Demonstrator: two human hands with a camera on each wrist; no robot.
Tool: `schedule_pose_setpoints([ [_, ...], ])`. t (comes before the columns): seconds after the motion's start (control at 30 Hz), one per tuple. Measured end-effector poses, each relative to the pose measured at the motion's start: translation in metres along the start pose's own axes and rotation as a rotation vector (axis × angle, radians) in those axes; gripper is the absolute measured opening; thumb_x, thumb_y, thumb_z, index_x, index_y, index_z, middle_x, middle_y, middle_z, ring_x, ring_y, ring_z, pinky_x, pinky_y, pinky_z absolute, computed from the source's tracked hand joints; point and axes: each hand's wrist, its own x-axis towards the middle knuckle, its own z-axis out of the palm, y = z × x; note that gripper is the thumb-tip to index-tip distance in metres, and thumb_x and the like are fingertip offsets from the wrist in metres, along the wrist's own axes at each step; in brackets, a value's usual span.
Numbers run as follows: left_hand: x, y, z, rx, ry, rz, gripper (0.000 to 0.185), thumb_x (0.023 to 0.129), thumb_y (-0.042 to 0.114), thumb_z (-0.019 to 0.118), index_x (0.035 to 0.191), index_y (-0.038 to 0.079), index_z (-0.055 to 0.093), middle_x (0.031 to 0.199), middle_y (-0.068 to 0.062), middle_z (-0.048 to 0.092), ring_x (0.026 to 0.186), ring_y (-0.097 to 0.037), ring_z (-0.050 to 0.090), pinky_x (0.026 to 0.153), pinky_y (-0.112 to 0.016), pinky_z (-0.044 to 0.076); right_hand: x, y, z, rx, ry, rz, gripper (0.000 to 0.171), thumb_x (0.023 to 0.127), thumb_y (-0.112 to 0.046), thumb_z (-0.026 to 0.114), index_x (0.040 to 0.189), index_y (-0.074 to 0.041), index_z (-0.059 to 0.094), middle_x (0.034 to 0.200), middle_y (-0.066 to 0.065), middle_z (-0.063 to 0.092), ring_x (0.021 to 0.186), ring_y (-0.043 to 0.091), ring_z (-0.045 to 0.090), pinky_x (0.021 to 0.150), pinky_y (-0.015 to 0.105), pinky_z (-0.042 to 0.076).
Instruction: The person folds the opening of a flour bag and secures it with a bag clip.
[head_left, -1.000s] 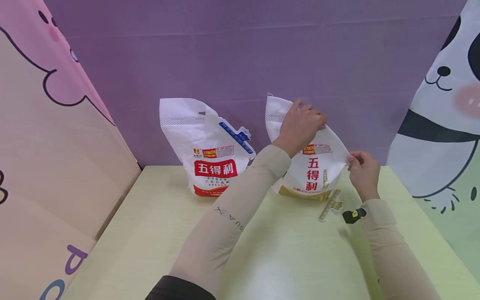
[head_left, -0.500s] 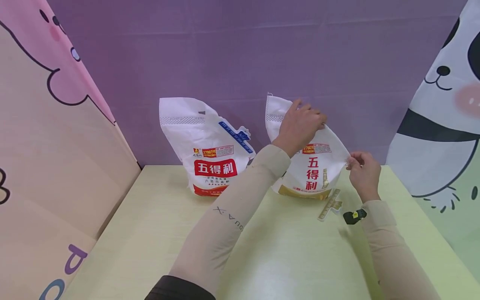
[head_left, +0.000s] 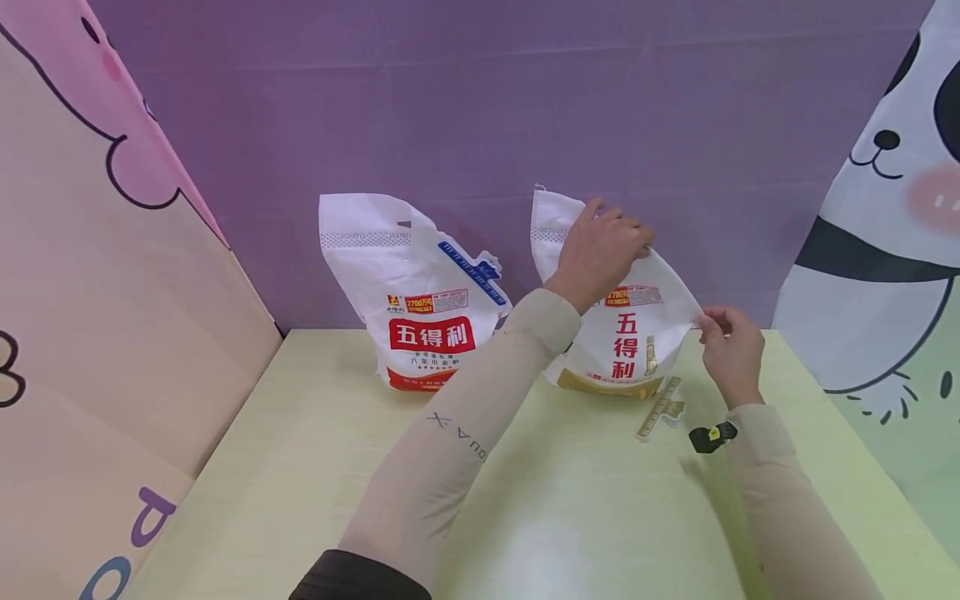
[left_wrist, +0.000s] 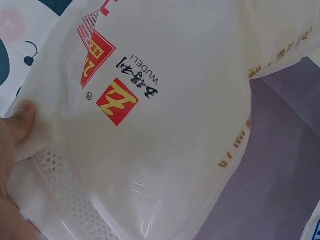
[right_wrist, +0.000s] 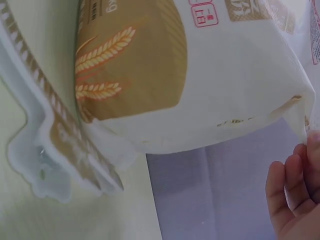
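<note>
A white flour bag (head_left: pixel 652 321) with red characters and a gold band stands at the table's back, right of centre. My left hand (head_left: pixel 606 254) grips its top edge from above; in the left wrist view the thumb (left_wrist: pixel 24 120) presses on the bag near the dotted strip. At the bag's right side my right hand (head_left: pixel 735 354) pinches a corner between thumb and fingers, also seen in the right wrist view (right_wrist: pixel 295 190). On the table by the bag's base lies a gold and white bag clip (head_left: pixel 660 410), spread apart in the right wrist view.
To the left stands a second flour bag (head_left: pixel 397 275) with a red label and a blue bag clip (head_left: pixel 472 273) across its upper right side. A purple backdrop (head_left: pixel 420 100) rises behind the table (head_left: pixel 570 517). Printed panels flank both sides.
My right hand has shifted very slightly to the right with the bag's corner still pinched. The left hand stays in place.
</note>
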Motion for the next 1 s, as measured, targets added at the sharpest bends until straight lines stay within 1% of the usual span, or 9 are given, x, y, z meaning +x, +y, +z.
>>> schedule_pose_setpoints([
  [0.13,0.000,0.000,-0.001,-0.007,0.000,-0.001,0.030,0.106,0.039,0.054,0.134,0.042,0.065,0.135,0.021,0.067,0.128,-0.006,0.058,0.123,-0.039,0.028,-0.005,0.006,-0.006,0.003,-0.020,-0.007,0.028,0.103,-0.020,0.062,0.118,0.003,0.069,0.079,-0.027,0.054,0.069,-0.010,0.053,0.064,0.006,0.045],
  [0.27,-0.001,-0.001,-0.001,-0.015,0.005,-0.003,0.031,0.106,0.038,0.055,0.135,0.042,0.065,0.136,0.021,0.067,0.128,-0.007,0.059,0.123,-0.039,0.028,-0.010,0.012,-0.011,0.009,-0.036,-0.019,0.031,0.103,-0.024,0.063,0.117,0.003,0.069,0.077,-0.028,0.054,0.068,-0.010,0.054,0.062,0.008,0.045],
  [0.37,-0.002,-0.001,-0.002,-0.018,0.009,-0.003,0.031,0.106,0.038,0.055,0.135,0.041,0.065,0.135,0.020,0.067,0.128,-0.007,0.059,0.124,-0.040,0.028,-0.015,0.015,-0.016,-0.014,-0.073,-0.006,0.031,0.103,-0.025,0.061,0.115,0.002,0.069,0.076,-0.027,0.056,0.067,-0.009,0.054,0.060,0.011,0.044],
  [0.47,-0.003,-0.001,-0.002,-0.019,0.014,-0.005,0.031,0.106,0.038,0.055,0.135,0.041,0.065,0.135,0.020,0.067,0.128,-0.007,0.059,0.123,-0.040,0.029,-0.021,0.017,-0.020,-0.079,-0.175,0.006,0.032,0.104,-0.027,0.058,0.115,0.001,0.069,0.079,-0.019,0.062,0.068,-0.008,0.054,0.060,0.015,0.045],
  [0.57,-0.003,-0.001,-0.001,-0.018,0.020,-0.010,0.031,0.106,0.039,0.055,0.135,0.041,0.065,0.135,0.020,0.067,0.127,-0.006,0.060,0.123,-0.039,0.030,-0.027,0.019,-0.023,-0.173,-0.329,-0.002,0.035,0.106,-0.029,0.055,0.117,0.001,0.068,0.089,0.000,0.070,0.074,-0.001,0.056,0.063,0.020,0.048],
  [0.67,-0.003,-0.001,0.000,-0.027,0.029,-0.016,0.031,0.105,0.039,0.055,0.135,0.041,0.066,0.134,0.021,0.067,0.127,-0.006,0.060,0.122,-0.037,0.030,-0.031,0.022,-0.024,-0.253,-0.469,-0.014,0.035,0.107,-0.030,0.052,0.117,0.001,0.066,0.100,0.018,0.072,0.080,0.009,0.060,0.068,0.027,0.049],
  [0.73,-0.003,-0.001,0.001,-0.033,0.034,-0.017,0.031,0.105,0.039,0.056,0.134,0.041,0.066,0.134,0.021,0.068,0.126,-0.006,0.060,0.121,-0.037,0.031,-0.033,0.026,-0.023,-0.286,-0.526,-0.025,0.034,0.107,-0.029,0.052,0.116,0.001,0.066,0.101,0.020,0.072,0.082,0.014,0.061,0.069,0.029,0.047],
  [0.83,-0.003,-0.001,0.001,-0.042,0.033,-0.019,0.031,0.105,0.039,0.056,0.134,0.040,0.066,0.134,0.020,0.068,0.126,-0.006,0.060,0.122,-0.037,0.030,-0.036,0.032,-0.022,-0.333,-0.582,-0.038,0.032,0.106,-0.028,0.054,0.113,0.001,0.066,0.099,0.019,0.072,0.085,0.021,0.063,0.069,0.031,0.046],
  [1.0,-0.002,-0.003,0.003,-0.051,0.034,-0.017,0.031,0.105,0.039,0.056,0.134,0.040,0.066,0.134,0.020,0.068,0.127,-0.006,0.060,0.122,-0.038,0.030,-0.040,0.037,-0.023,-0.425,-0.697,0.003,0.039,0.103,-0.033,0.058,0.114,0.004,0.060,0.102,0.022,0.068,0.089,0.031,0.064,0.069,0.035,0.049],
])
